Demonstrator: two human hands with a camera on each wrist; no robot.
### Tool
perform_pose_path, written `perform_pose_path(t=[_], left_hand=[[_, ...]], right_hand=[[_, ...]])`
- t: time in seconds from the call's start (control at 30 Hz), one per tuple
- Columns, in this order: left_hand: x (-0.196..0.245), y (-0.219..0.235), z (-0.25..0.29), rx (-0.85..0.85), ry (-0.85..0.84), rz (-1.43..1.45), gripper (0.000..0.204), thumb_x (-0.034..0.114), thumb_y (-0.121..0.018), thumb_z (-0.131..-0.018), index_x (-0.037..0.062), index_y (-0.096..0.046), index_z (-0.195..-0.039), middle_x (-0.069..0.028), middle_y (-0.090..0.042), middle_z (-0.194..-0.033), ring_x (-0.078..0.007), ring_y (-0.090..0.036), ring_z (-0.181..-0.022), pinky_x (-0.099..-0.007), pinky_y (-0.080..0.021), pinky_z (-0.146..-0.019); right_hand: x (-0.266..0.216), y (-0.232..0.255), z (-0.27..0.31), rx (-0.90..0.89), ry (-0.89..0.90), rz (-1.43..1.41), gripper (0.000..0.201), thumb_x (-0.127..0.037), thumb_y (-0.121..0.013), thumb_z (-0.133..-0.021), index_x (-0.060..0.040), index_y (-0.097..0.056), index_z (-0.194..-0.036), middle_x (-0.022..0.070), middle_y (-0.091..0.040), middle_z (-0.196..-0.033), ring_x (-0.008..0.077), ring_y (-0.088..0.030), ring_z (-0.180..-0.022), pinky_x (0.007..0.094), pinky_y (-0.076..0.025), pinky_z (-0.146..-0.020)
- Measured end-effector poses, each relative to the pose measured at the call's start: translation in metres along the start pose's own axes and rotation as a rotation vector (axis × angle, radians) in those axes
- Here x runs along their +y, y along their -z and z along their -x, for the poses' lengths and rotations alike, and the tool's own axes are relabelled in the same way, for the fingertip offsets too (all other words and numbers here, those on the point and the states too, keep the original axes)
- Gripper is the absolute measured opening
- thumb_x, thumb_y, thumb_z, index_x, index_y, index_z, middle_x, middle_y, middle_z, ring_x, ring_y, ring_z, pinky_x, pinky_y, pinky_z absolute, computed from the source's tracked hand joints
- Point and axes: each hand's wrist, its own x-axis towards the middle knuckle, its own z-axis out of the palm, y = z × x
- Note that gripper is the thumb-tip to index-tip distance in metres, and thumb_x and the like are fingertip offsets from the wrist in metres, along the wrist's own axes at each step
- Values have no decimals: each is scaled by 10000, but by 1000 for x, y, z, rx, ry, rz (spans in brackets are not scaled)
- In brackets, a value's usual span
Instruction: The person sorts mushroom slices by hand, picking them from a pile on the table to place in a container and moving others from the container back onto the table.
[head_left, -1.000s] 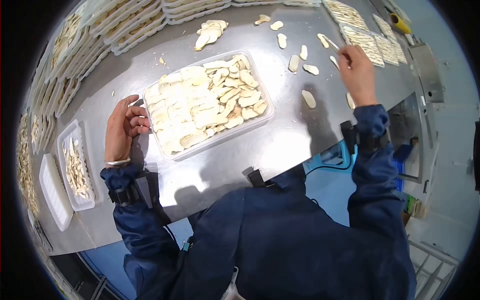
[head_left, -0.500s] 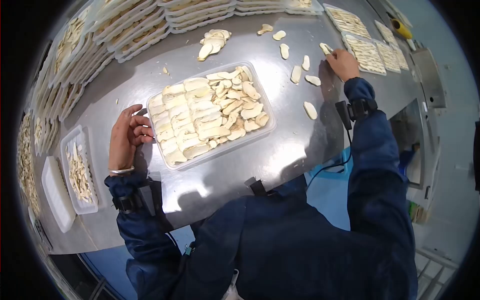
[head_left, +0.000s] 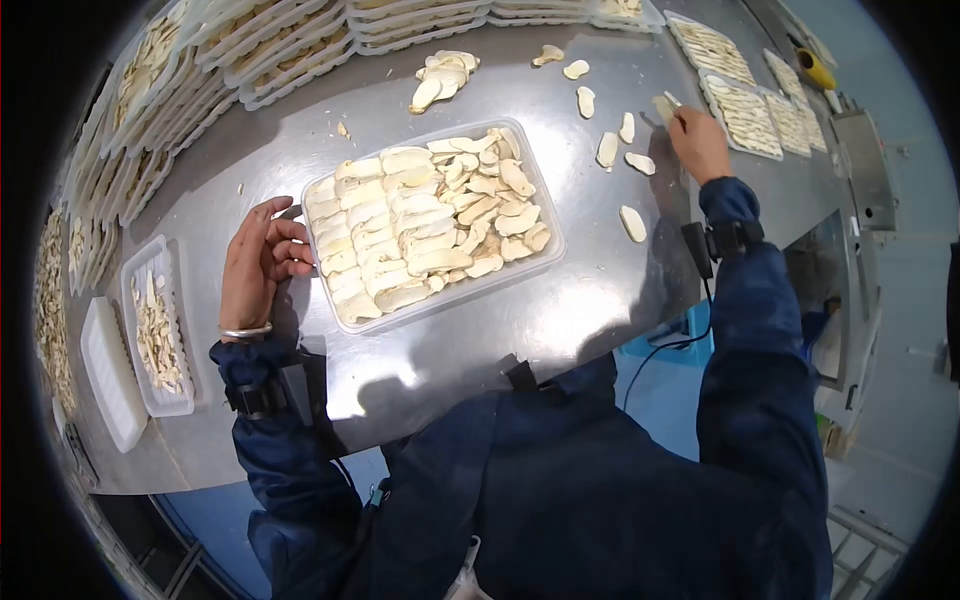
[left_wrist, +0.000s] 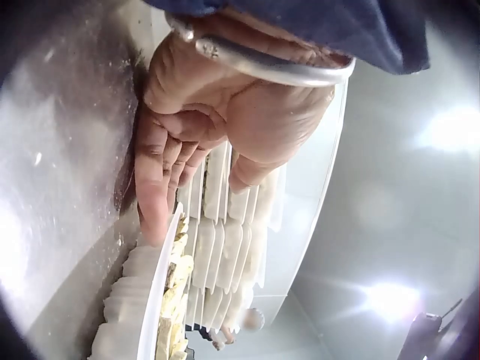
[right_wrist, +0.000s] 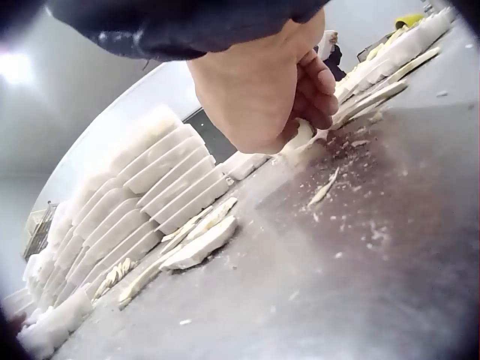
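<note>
A clear plastic tray (head_left: 553, 240) holds pale mushroom slices (head_left: 400, 225), laid in neat rows at its left and loosely at its right. My left hand (head_left: 255, 262) rests beside the tray's left end, fingers loosely bent at the rim and thumb apart. In the left wrist view, the fingertips (left_wrist: 154, 225) lie right at the tray's edge (left_wrist: 159, 296). Over at the right, my right hand (head_left: 702, 145) pinches a mushroom slice (head_left: 663, 108) between thumb and fingers, low over the steel table. The right wrist view shows part of this slice (right_wrist: 301, 136); fingers hide the rest.
Several single slices (head_left: 606, 150) lie between the tray and my right hand. A small slice heap (head_left: 445, 78) sits behind the tray. Stacked filled trays (head_left: 290, 50) line the back and left; filled trays (head_left: 740, 112) stand at far right. A smaller tray (head_left: 160, 340) holds scraps.
My right hand moved left to a slice on the table, then pinched it and shifted slightly back right. My left hand has stayed at the tray's end. The head view has shifted slightly.
</note>
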Motion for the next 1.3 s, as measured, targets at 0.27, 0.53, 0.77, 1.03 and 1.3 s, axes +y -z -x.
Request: perform_pose_path(t=[0.27,0.53,0.77,1.03,1.3], left_hand=[[-1,1,-1,0,5,13,468,375,-440,-978,-16,-471,-1232,-69,-608,-835,-120,-620,-661,-201,-513,-562],[-1,0,0,-1,3,3,468,380,-442,-976,-13,-475,-1227,-67,-607,-839,-117,-618,-663,-200,-514,-563],[0,0,0,-13,9,7,469,379,-421,-985,-10,-470,-1242,-61,-606,-853,-114,-613,-676,-201,-504,-580],[-1,4,0,-34,14,-22,459,361,-411,-987,-3,-457,-1262,-67,-594,-885,-131,-610,-709,-215,-493,-606],[3,5,1,298,-231,22,229,169,-598,-913,-29,-621,-1027,-56,-617,-808,-101,-591,-680,-211,-478,-589]], right_hand=[[-8,14,30,-261,-100,-405,206,-163,-577,-843,20,-625,-925,66,-567,-690,162,-515,-634,313,-414,-608],[-13,-1,35,-3,-13,-189,278,-239,-641,-754,-2,-627,-900,172,-610,-879,341,-599,-799,415,-479,-714],[-13,-6,29,-34,-9,-121,254,-235,-634,-728,4,-611,-814,187,-602,-846,358,-596,-801,423,-476,-715],[-69,29,57,103,210,-293,206,-151,-639,-725,-5,-557,-846,159,-566,-813,329,-575,-757,396,-457,-677],[-186,65,89,226,599,-410,206,-73,-650,-690,-21,-511,-832,118,-490,-797,299,-520,-722,389,-413,-636]])
